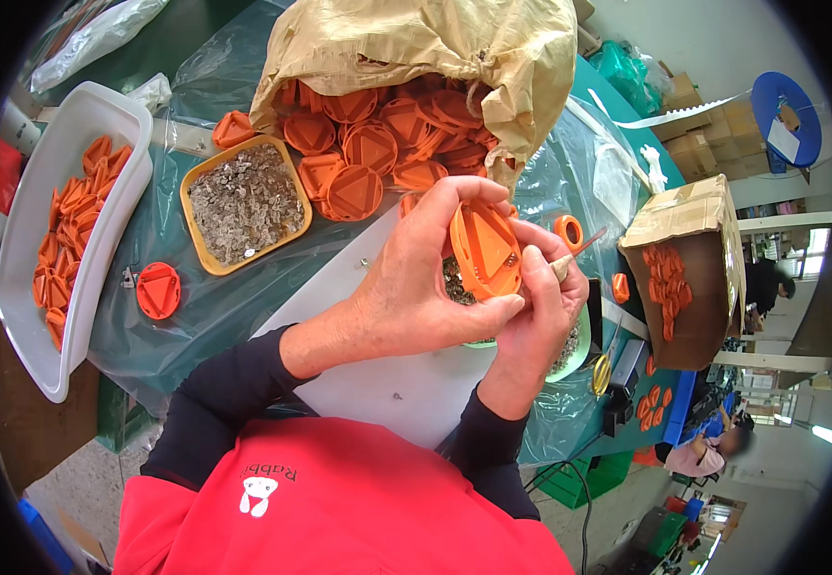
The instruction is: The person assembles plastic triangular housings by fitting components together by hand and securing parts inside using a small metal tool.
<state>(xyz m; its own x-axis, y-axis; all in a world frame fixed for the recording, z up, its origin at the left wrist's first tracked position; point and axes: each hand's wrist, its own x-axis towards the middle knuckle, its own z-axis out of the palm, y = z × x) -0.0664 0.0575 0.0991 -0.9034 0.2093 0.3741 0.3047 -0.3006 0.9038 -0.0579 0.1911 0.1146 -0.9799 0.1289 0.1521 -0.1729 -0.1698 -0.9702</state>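
Grip is holding: our left hand (406,278) is pinching a round orange plastic disc with a triangular face (486,251) above the flat white board (387,407), our right hand (536,316) steadying its edge and clasping a slender, pale-ended tool (561,267). We're risking a drop if fingertips are slipping.

The green surface (590,80) looks bright. A long white lamp (829,436) glows past its right edge. Far out, straight lines bend.
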